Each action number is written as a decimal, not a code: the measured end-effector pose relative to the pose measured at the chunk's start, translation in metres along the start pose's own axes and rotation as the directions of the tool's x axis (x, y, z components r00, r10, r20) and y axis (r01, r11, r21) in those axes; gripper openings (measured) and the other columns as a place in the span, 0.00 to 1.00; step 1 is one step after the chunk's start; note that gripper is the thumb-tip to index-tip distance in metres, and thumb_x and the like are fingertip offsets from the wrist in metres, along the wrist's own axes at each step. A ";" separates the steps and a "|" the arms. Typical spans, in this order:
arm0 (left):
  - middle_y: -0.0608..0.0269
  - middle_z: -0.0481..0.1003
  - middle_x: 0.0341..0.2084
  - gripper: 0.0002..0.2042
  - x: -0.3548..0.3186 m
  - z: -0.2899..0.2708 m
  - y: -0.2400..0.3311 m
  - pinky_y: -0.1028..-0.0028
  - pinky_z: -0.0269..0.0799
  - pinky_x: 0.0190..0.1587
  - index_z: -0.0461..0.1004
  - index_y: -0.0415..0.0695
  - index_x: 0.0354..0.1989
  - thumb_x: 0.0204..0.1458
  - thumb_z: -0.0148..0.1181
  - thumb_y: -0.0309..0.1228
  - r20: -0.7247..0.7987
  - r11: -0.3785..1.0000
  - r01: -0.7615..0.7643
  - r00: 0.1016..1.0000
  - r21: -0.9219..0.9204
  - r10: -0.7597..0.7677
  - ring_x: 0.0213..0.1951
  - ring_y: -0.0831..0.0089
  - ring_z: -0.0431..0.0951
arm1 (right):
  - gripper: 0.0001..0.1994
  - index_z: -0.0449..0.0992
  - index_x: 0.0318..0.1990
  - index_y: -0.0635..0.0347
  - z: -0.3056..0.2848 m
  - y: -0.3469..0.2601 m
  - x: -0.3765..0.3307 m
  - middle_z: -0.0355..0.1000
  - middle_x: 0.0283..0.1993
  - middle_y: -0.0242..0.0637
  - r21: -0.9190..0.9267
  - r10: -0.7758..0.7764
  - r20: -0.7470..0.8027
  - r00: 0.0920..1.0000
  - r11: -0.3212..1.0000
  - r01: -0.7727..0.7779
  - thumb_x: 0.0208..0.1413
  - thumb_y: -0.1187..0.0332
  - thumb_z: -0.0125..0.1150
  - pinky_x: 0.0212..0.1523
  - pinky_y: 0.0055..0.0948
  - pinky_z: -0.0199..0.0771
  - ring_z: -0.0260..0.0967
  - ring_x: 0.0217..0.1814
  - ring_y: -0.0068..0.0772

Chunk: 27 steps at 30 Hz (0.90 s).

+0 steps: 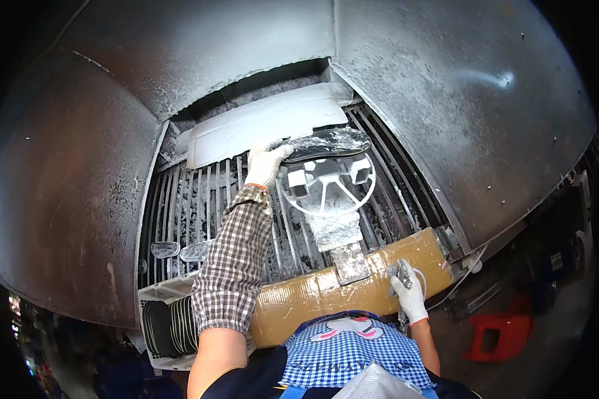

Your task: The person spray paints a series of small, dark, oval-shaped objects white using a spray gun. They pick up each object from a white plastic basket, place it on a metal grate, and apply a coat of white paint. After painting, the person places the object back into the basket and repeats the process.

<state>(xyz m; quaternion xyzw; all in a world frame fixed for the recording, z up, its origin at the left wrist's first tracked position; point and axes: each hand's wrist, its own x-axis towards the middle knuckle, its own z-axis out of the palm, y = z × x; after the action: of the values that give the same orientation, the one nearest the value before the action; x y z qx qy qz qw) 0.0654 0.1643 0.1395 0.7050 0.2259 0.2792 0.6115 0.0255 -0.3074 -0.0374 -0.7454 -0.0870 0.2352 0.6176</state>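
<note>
My left hand [266,164], in a white knit glove, grips the left end of a black shoe sole [331,143]. The sole looks glossy, with pale streaks on its upper side. It lies across the far part of a white spoked turntable [324,197] that carries blocky supports; whether it rests on them is hard to tell. Low on the right, my right hand [409,296], gloved in white too, is closed around a metal spray gun [403,272] with a pale hose. The gun is above a brown taped box [313,299], well apart from the sole.
Residue-coated metal walls [406,100] enclose a slatted grate [213,193]. A pale cardboard sheet [259,123] covers its far part. Two small glossy pieces, one a clear piece [165,249], lie left. A white crate [154,292] holds striped black soles [180,326]. A red stool [498,336] stands right.
</note>
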 end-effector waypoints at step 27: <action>0.54 0.81 0.38 0.09 -0.151 0.033 -0.116 0.56 0.81 0.49 0.75 0.40 0.48 0.66 0.61 0.31 0.186 0.535 0.391 0.899 -0.749 -0.396 0.42 0.58 0.82 | 0.31 0.61 0.75 0.71 -0.003 -0.069 0.006 0.75 0.61 0.42 0.034 -0.271 -0.036 0.962 0.962 0.272 0.70 0.66 0.61 0.61 0.28 0.71 0.72 0.59 0.27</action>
<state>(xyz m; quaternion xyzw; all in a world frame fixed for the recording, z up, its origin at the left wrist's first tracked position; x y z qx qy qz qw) -0.0218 0.0580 0.0043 0.3054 0.2391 0.2056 0.8985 0.0433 -0.2917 0.0281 -0.7179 -0.1742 0.1386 0.6596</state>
